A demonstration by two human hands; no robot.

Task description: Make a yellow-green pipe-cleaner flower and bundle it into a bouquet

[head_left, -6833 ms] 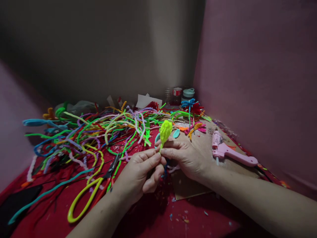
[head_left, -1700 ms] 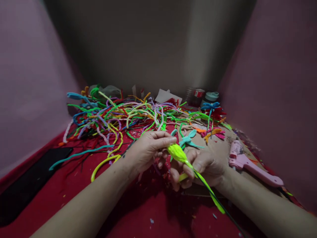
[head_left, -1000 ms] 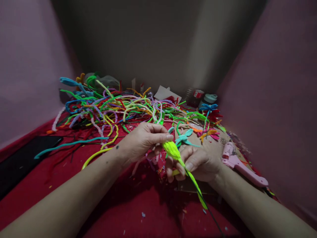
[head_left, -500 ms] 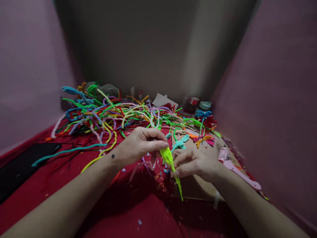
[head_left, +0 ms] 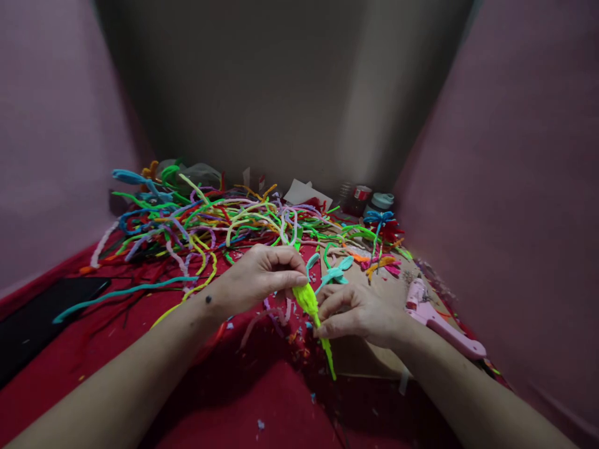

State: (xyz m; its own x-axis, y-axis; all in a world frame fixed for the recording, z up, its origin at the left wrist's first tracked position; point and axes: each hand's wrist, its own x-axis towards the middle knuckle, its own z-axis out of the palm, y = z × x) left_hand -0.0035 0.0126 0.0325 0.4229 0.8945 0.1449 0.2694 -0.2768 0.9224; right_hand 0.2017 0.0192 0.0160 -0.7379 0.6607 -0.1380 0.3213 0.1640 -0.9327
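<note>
Over cloth (head_left: 276,405): left hand (head_left: 259,277) pinches yellow bud (head_left: 307,300); right hand (head_left: 362,315), seemingly, stem (head_left: 330,358).

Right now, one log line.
left hand: holds tip of fuzzy neon-yellow bud | right hand: pinches its base | pink plastic glue gun: right of right hand

Over a red cloth (head_left: 224,402), the left hand (head_left: 264,277) pinches the far end of a tilted neon-yellow bud (head_left: 307,300), the right hand (head_left: 358,313) its near, narrow end, with tangled pipe cleaners (head_left: 224,219) far left and a pink glue gun (head_left: 444,327) at right.
</note>
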